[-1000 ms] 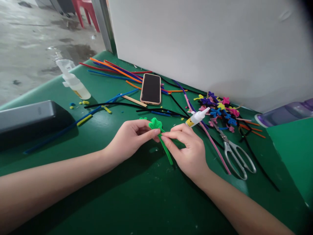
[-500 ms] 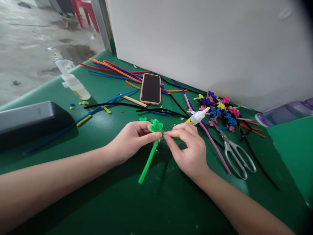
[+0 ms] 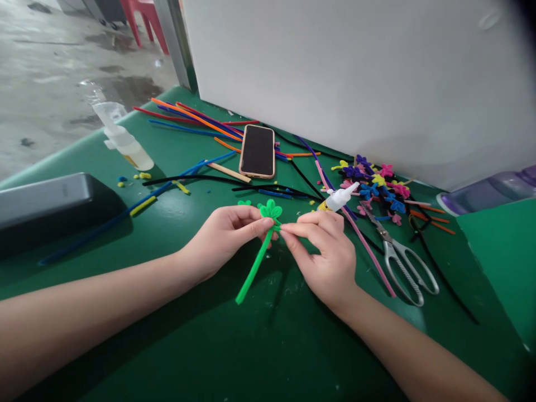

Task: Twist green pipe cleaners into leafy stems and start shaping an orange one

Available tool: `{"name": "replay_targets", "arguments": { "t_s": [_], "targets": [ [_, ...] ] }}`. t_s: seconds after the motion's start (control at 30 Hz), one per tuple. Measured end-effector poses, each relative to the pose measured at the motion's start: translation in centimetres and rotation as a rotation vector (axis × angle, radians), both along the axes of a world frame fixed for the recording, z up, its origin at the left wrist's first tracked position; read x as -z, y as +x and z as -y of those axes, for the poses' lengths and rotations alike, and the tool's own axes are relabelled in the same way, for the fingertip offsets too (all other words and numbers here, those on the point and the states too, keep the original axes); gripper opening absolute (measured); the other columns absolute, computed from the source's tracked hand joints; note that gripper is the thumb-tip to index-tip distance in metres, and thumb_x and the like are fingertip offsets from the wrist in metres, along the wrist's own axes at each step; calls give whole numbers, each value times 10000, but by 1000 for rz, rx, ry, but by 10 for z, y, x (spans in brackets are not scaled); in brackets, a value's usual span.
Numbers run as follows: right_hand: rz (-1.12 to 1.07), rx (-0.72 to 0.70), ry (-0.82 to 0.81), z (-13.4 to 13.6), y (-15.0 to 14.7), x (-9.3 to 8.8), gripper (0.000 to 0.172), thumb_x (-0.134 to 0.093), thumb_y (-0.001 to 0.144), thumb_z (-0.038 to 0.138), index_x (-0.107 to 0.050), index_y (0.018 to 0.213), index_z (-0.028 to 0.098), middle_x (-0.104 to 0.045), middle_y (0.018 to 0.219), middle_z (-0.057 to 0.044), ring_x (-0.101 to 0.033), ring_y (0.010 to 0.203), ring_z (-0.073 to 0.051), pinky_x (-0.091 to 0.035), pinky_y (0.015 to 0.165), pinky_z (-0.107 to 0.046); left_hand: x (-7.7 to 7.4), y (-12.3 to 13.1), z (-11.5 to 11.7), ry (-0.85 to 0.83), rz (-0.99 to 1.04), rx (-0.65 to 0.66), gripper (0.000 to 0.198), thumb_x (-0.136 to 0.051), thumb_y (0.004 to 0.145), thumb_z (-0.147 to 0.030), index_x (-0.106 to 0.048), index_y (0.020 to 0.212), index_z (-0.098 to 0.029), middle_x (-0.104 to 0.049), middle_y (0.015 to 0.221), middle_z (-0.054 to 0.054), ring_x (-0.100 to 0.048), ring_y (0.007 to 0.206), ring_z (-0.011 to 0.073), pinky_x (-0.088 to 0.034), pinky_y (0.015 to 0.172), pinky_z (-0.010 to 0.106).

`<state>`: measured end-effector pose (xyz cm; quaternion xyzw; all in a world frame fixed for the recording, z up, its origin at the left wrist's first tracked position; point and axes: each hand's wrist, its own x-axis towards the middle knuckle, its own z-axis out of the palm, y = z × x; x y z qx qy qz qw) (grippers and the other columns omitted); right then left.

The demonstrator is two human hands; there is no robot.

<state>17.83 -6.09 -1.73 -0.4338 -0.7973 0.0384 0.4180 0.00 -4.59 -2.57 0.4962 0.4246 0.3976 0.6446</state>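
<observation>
A bright green pipe cleaner point(image 3: 254, 268), looped at its top into a small flower shape, is pinched between thumb and fingers of my left hand point(image 3: 228, 234). Its straight stem slants down toward me. From the right, my right hand point(image 3: 320, 245) grips a short green end just under the loops, thumb against index finger. A white glue bottle point(image 3: 338, 198) with a pointed nozzle shows just beyond my right knuckles; whether the hand touches it I cannot tell. Another bit of green point(image 3: 244, 202) peeks out behind my left fingers.
Scissors point(image 3: 404, 262) lie right of my right hand, below a heap of colourful pipe-cleaner flowers point(image 3: 379, 181). A phone point(image 3: 257, 151) and loose pipe cleaners point(image 3: 196, 120) lie farther back. A pump bottle point(image 3: 132, 148) and dark case point(image 3: 58, 206) are left, a purple bottle point(image 3: 489, 190) right.
The looped green top has tilted away and risen slightly, and the stem's lower end has shifted up a little. More of the short end shows between my hands. Both hands keep their pinch.
</observation>
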Motion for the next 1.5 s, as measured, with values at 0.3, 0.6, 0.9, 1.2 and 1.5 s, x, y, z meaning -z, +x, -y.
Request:
{"name": "replay_targets", "arguments": {
  "t_s": [0.3,0.6,0.9,1.2,1.5],
  "targets": [
    [0,15,0,-2,0,0,77,-607,829,174,-661,835,229,-631,801,-26,-592,806,-178,-421,785,-368,-1,-2,1,75,-104,68,138,-679,748,-283,-649,820,-169,-709,743,14,-670,728,177,-525,712,278],
    [-19,10,-33,0,-2,-1,65,-599,826,173,-650,822,213,-636,779,-29,-597,781,-179,-423,797,-377,-4,0,1,85,-122,22,157,-644,779,-305,-610,738,-157,-683,670,4,-649,652,142,-504,656,237],
    [-34,-23,-138,-1,-3,-4,64,-582,824,173,-635,796,195,-644,774,-20,-605,778,-171,-400,834,-390,-3,-1,2,119,-203,28,147,-651,765,-296,-620,752,-152,-650,657,3,-609,627,135,-471,601,226],
    [-338,-29,-606,-1,-1,-5,174,-678,755,341,-661,835,187,-650,749,-7,-592,723,-158,-462,696,-303,-4,0,4,187,-266,100,98,-631,771,-241,-635,751,-145,-595,603,-26,-529,546,81,-410,505,172],
    [-842,-189,-1040,-6,-3,-3,62,-719,701,216,-670,666,200,-571,614,39,-517,597,-89,-423,576,-219,-6,0,4,162,-200,193,139,-593,820,-277,-626,813,-142,-609,642,-20,-509,562,70,-399,521,166]
  ]
}}
